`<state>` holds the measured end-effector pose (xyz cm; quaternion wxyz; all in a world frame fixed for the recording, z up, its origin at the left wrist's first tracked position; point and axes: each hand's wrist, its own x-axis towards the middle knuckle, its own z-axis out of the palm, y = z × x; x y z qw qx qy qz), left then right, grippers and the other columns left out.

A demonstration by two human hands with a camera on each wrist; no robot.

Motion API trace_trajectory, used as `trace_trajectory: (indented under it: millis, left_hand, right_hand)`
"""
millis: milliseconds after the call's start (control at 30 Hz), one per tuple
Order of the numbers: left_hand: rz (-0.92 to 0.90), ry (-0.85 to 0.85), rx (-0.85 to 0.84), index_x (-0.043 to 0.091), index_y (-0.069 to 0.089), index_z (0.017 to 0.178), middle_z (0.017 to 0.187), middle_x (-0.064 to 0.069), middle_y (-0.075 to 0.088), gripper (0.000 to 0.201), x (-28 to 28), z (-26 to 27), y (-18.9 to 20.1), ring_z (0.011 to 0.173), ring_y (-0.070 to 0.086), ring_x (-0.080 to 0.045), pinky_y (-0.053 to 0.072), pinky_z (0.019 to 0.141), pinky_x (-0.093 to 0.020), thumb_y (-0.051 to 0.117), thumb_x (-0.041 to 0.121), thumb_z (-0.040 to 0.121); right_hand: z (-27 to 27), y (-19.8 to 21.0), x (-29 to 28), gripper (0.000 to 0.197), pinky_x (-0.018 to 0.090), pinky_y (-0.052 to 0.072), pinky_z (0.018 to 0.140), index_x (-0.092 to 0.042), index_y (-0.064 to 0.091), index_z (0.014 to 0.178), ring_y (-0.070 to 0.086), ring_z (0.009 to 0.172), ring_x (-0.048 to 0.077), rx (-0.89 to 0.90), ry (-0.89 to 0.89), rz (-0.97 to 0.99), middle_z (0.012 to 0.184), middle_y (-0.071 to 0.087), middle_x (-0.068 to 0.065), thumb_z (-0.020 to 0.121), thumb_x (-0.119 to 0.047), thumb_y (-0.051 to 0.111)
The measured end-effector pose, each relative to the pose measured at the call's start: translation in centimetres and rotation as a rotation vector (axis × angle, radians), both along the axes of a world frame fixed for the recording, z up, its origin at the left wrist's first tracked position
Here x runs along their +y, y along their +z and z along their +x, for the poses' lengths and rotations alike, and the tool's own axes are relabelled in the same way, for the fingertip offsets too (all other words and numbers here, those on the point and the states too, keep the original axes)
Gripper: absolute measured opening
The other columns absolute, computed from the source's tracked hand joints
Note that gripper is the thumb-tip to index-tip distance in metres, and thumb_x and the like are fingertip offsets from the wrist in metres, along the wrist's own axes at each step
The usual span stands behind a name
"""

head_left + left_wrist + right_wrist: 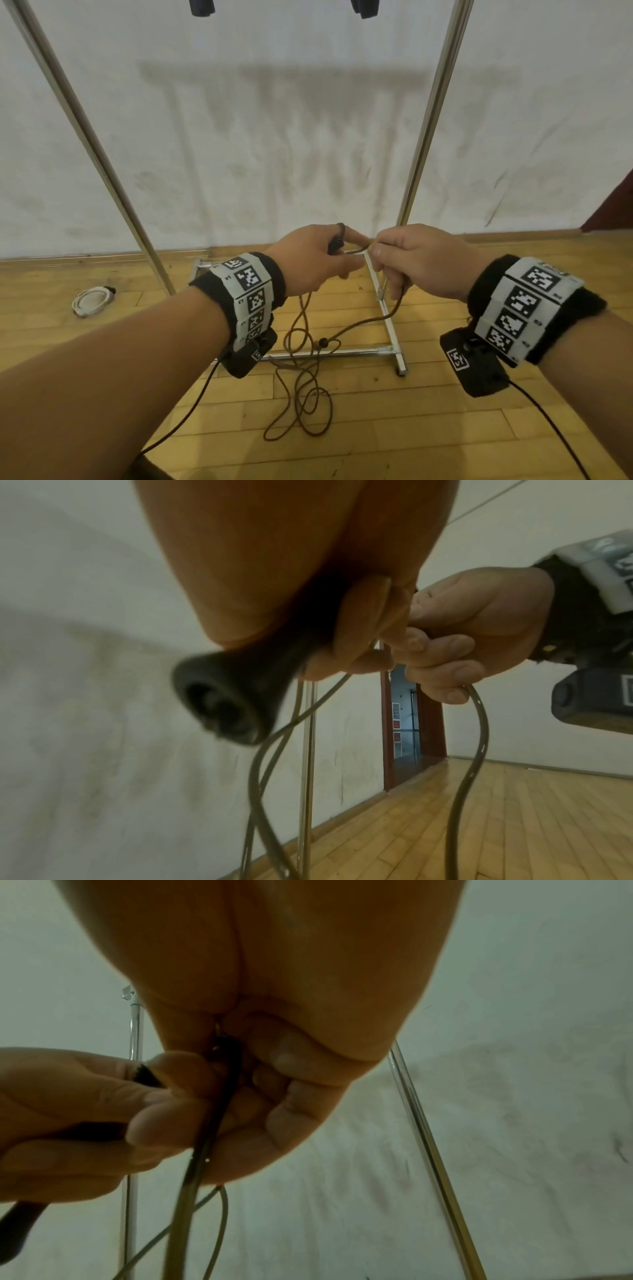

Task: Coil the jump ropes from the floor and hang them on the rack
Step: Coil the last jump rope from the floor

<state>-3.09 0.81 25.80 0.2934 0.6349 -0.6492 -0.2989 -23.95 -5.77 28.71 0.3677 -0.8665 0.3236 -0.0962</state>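
A brown jump rope (301,387) trails in loose loops over the wood floor below my hands. My left hand (315,260) grips its black handle (335,245); the handle's round end (219,704) points down in the left wrist view. Close on the right, my right hand (407,260) is curled round the cord (479,723) just past the handle, and the cord (205,1137) runs down through its fingers. Both hands are held together in front of the metal rack (428,113), whose two uprights rise on either side. Dark handles (364,8) of other ropes hang at the top.
A coiled white rope (92,300) lies on the floor to the left of the left upright (85,137). The rack's base frame (387,308) sits on the floor under my hands. A white wall is behind; a doorway (407,715) opens at the right.
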Motion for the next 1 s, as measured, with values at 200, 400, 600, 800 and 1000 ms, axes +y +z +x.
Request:
trace_trajectory:
  millis: [200,400,600,800,1000]
  left_hand:
    - [-0.221,0.213,0.070,0.034,0.067,0.092,0.067,0.018,0.070,0.014,-0.6,0.4,1.1,0.042,0.051,0.003,0.043,0.044,-0.013,0.065,0.042,0.102]
    - [-0.278,0.531,0.376,0.021,0.072,0.091,0.062,0.007,0.058,0.020,-1.1,4.4,2.6,0.046,0.047,-0.011,0.041,0.046,-0.028,0.065,0.038,0.099]
    - [-0.040,0.562,0.332,0.011,0.074,0.099,0.078,-0.002,0.066,0.011,-0.7,6.2,1.5,0.052,0.051,-0.013,0.044,0.048,-0.027,0.067,0.020,0.099]
    - [0.134,0.395,0.333,0.007,0.073,0.103,0.088,-0.012,0.074,0.014,-0.7,6.0,0.4,0.071,0.063,-0.024,0.052,0.060,-0.034,0.071,0.015,0.093]
    - [0.265,0.018,0.176,0.028,0.073,0.106,0.098,0.003,0.078,0.046,0.2,2.3,-0.6,0.088,0.072,-0.022,0.055,0.074,-0.036,0.087,0.045,0.066]
  right_hand:
    - [-0.3,-0.5,-0.5,0.028,0.044,0.061,0.075,-0.009,0.062,0.094,0.072,0.067,0.022,-0.079,-0.056,0.025,0.070,0.070,0.011,0.107,-0.026,0.045]
    - [-2.1,-3.3,-1.7,0.029,0.020,0.056,0.067,-0.018,0.065,0.093,0.071,0.073,0.008,0.226,-0.162,0.025,0.077,0.076,-0.006,0.107,-0.033,0.044]
    - [-2.9,-4.0,-2.1,0.038,0.009,0.039,0.051,-0.027,0.069,0.087,0.057,0.054,-0.012,0.536,-0.132,-0.102,0.072,0.069,-0.011,0.106,-0.044,0.042]
    - [-2.5,-4.2,-2.7,0.034,0.024,0.061,0.069,-0.014,0.072,0.094,0.074,0.073,0.013,0.379,-0.237,0.149,0.082,0.075,0.009,0.105,-0.037,0.050]
    - [0.1,-2.1,-1.3,0.032,0.041,0.064,0.073,0.004,0.068,0.097,0.074,0.079,0.032,-0.151,-0.399,0.527,0.088,0.058,0.019,0.101,-0.027,0.061]
